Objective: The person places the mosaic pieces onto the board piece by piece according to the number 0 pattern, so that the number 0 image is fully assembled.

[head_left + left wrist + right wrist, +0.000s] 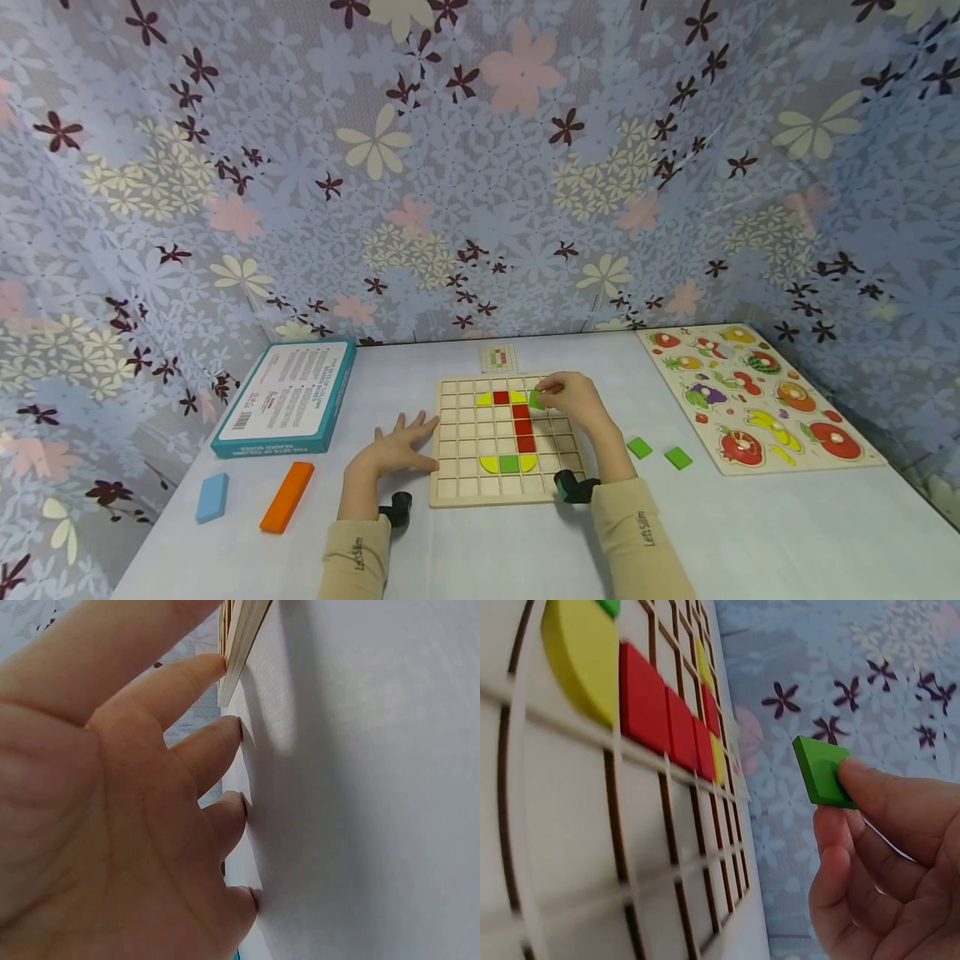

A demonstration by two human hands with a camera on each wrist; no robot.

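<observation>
Two beige sleeves (352, 557) are being seen closest to the camera, each with a small black camera strapped at the wrist. Just past them, a flat square wooden grid board (504, 492) is lying on the white table (750, 542). Some of its little square holes are being filled: red square tiles (522, 427) are lined up in a column down the middle, yellow rounded tiles (489, 463) are sitting at the top and bottom corners of the shape, and one green tile is sitting between the bottom yellow ones.

A small green square tile (821, 771) is being pinched between the thumb and fingertips of the right hand (573, 397). It is being held just above the board, near the top of the red column, and is not touching it. The left hand (396, 448) is being laid flat on the table with its fingers spread and straight, and the fingertips (217, 667) are touching the board's left edge.

Two more green square tiles (658, 452) are lying on the table right of the board. A wooden fruit puzzle board (750, 396), a teal cardboard box (288, 398), a blue block (212, 497) and an orange block (287, 497) are also lying on the table.
</observation>
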